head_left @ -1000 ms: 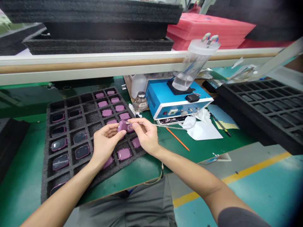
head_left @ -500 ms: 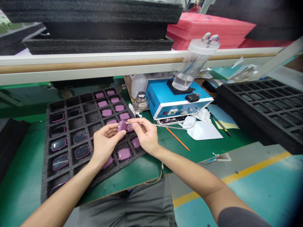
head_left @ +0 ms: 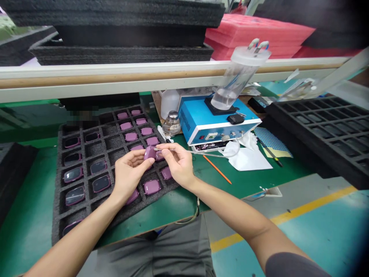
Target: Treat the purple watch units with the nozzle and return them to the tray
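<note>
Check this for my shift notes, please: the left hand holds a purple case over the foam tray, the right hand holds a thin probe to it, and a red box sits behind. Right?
Not quite: the head view shows the box is blue, not red. The left hand does hold the purple case over the foam tray, with the right hand holding the thin probe.

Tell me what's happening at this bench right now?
A person sits at a green bench. Their left hand holds a small purple casing above a black foam tray of similar pieces. Their right hand holds a thin tube-fed tool with its tip at the casing. A blue box unit sits behind.
</note>
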Tool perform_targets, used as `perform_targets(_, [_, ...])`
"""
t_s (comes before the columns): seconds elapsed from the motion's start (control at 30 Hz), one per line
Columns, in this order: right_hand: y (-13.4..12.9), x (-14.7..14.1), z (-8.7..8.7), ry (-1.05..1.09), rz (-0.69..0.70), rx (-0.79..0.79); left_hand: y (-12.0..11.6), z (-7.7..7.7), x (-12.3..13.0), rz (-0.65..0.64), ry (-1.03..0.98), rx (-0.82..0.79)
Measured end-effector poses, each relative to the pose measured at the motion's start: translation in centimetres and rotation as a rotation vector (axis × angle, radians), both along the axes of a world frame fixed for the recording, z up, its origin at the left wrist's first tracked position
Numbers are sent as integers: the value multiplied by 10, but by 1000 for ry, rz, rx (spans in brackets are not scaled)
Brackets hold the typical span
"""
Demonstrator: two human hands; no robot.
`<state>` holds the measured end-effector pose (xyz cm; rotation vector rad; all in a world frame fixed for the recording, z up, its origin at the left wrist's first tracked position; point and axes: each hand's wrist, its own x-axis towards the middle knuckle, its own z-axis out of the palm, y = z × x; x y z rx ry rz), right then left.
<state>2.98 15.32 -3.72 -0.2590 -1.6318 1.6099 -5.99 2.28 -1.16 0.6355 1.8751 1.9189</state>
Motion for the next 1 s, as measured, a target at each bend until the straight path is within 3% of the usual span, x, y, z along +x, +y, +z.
perform_targets(0.13, [-2,4,-1,5,-16,12,3,-1,1,-4,87,-17])
perform_targets(0.23, [-4,7,-4,18,-55,12,-4,5,-15,23,290,-92])
perform_targets(0.33, [-5,8,-7,13,-49,12,-27,15,-44,126,584,-380])
perform_targets(0.43, [-6,8,-7,-3,-35,12,-49,19,-64,64,749,-742])
perform_targets(0.5, [-6,9,-7,-6,-38,23,-56,13,-67,14,763,-843])
perform_targets(0.67, [-6,10,-9,-6,-12,-70,-65,2,-58,55,776,-858])
perform_targets(0.8, [-9,8,-5,14,-16,-279,-114,2,-46,149,848,-884])
perform_targets(0.9, [-16,2,0,59,-39,-321,-151,-9,-38,293,833,-905])
perform_targets(1.0, [-22,-8,0,74,-42,-294,-154,-24,-32,308,765,-809])
